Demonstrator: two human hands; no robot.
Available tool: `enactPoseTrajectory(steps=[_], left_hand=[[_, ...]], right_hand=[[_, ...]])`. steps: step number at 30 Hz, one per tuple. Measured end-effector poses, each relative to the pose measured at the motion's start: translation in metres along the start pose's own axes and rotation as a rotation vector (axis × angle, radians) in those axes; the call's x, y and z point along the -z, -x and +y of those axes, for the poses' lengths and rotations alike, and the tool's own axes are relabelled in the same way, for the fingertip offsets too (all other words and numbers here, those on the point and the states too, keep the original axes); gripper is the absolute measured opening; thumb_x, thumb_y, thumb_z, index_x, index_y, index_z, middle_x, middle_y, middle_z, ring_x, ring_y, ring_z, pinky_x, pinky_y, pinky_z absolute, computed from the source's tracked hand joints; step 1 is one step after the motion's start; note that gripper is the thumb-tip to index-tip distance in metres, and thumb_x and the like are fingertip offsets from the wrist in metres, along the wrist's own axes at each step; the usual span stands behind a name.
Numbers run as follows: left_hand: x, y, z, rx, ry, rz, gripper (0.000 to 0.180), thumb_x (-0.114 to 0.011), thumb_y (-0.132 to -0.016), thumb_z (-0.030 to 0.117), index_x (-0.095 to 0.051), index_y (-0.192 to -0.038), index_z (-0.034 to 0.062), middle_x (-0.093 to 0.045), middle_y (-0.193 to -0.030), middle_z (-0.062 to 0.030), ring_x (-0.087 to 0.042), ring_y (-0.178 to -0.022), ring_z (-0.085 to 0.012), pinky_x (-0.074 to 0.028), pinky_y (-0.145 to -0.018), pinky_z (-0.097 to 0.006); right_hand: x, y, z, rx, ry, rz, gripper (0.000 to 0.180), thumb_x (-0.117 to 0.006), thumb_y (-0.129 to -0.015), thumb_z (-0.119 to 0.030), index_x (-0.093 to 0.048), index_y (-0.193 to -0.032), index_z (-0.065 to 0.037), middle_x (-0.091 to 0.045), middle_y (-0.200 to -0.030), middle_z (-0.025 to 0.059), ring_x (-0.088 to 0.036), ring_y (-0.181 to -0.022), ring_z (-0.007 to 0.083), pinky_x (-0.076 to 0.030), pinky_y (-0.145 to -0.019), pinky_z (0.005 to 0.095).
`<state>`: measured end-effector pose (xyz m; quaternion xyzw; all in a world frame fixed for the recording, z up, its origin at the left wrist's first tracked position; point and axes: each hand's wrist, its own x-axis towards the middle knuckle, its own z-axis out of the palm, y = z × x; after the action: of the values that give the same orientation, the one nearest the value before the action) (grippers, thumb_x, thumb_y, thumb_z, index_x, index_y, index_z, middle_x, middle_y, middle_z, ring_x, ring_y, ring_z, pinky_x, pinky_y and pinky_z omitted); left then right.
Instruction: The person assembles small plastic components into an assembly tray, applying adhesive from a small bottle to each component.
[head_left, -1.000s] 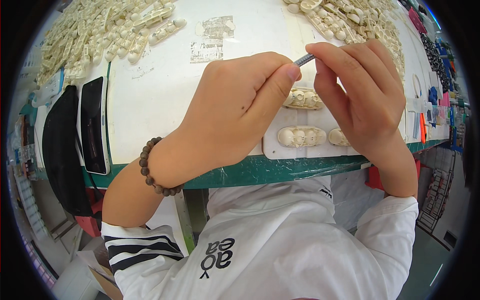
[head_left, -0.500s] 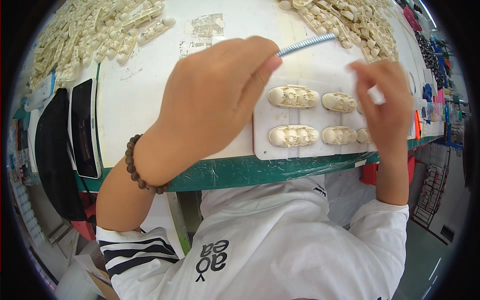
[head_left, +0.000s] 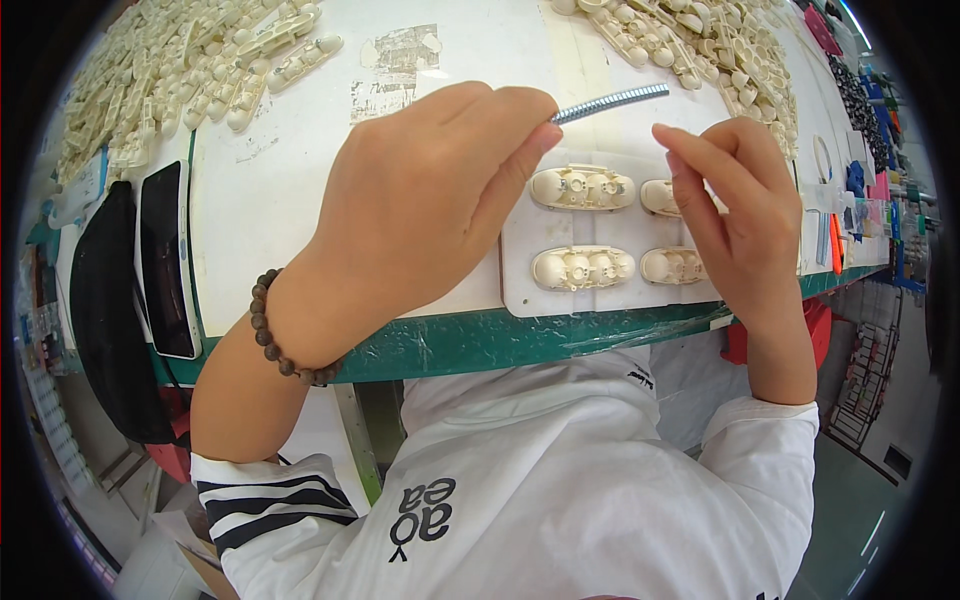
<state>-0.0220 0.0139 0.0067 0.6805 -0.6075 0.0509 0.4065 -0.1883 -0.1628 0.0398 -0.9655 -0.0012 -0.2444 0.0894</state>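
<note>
My left hand (head_left: 430,190) is closed in a pinch on a thin, slightly curved silver ribbed rod (head_left: 615,101); the rod juts out to the right, and its other end is hidden in the fingers. To the right of the rod's free end is my right hand (head_left: 745,210), its thumb and forefinger tips slightly apart with nothing visible between them. Beneath the hands lies a pale board (head_left: 520,297) bearing cream plastic shells in two rows. An upper shell (head_left: 583,188) and a lower shell (head_left: 583,268) show fully; the right hand partly covers others.
Heaps of cream plastic parts (head_left: 165,75) lie at the far left, with another heap (head_left: 700,45) at the far right. A phone (head_left: 168,260) and a black pouch (head_left: 105,310) are at the left. A green edge (head_left: 460,345) runs along the table's front.
My right hand has moved left, closer to the rod's free end. My left hand keeps its pinch and has shifted slightly; the rod tip sits a little lower.
</note>
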Motion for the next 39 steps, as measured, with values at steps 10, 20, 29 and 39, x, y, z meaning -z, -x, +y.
enactPoseTrajectory(steps=[10, 20, 29, 39], left_hand=[[-0.002, 0.001, 0.005, 0.011, 0.125, -0.018, 0.013, -0.063, -0.090, 0.007, -0.066, -0.099, -0.0027, -0.064, -0.075, -0.0105, -0.058, -0.059, -0.0174, -0.044, -0.052, -0.025], [0.012, 0.000, 0.025, 0.394, 0.473, -0.241, 0.018, -0.062, -0.093, 0.009, -0.066, -0.105, -0.0029, -0.064, -0.073, -0.0033, -0.055, -0.061, -0.0042, -0.042, -0.050, -0.020], [0.014, -0.003, 0.024, 0.435, 0.647, -0.368, 0.024, -0.062, -0.091, 0.004, -0.064, -0.114, -0.0033, -0.063, -0.078, -0.0011, -0.051, -0.061, -0.0023, -0.040, -0.051, -0.016], [0.013, -0.001, 0.015, 0.376, 0.550, -0.206, 0.026, -0.058, -0.094, 0.007, -0.062, -0.117, -0.0040, -0.066, -0.090, -0.0033, -0.051, -0.068, -0.0047, -0.043, -0.061, -0.018]], right_hand=[[-0.004, -0.017, -0.002, 0.125, 0.079, 0.096, 0.033, -0.065, -0.080, 0.009, -0.067, -0.111, -0.001, -0.058, -0.084, 0.0089, -0.055, -0.073, 0.0194, -0.044, -0.062, 0.0280], [-0.004, -0.015, -0.003, 0.133, 0.138, 0.153, 0.029, -0.065, -0.074, 0.011, -0.066, -0.102, 0.002, -0.057, -0.078, 0.0093, -0.053, -0.068, 0.0217, -0.043, -0.059, 0.0304], [0.008, -0.005, 0.003, 0.086, 0.093, 0.189, 0.025, -0.063, -0.076, 0.012, -0.067, -0.099, 0.002, -0.054, -0.074, 0.0071, -0.050, -0.062, 0.0176, -0.041, -0.056, 0.0282], [0.019, 0.021, 0.008, -0.075, 0.066, -0.117, 0.027, -0.068, -0.071, 0.001, -0.065, -0.097, -0.004, -0.055, -0.077, 0.0052, -0.055, -0.069, 0.0219, -0.046, -0.058, 0.0330]])
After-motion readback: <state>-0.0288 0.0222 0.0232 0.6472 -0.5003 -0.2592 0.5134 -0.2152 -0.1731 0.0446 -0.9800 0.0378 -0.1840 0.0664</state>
